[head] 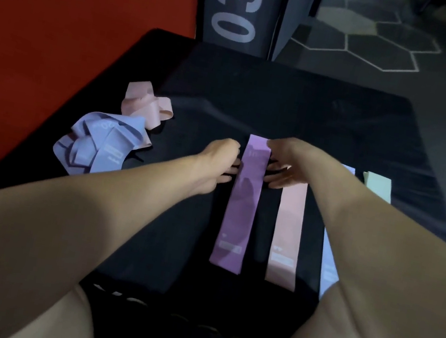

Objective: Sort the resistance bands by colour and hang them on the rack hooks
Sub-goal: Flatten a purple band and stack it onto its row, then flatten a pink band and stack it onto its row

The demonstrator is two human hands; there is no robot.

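Both hands flatten the purple band

Left fingers and right fingers press its far end from either side, loosely spread; the purple band runs lengthwise toward the body on the table, both hands equally near.

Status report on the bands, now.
Left hand and right hand flank the purple band, fingers touching its edges. Pink band flat beside it. Crumpled bands still unsorted, left. No rack in view.
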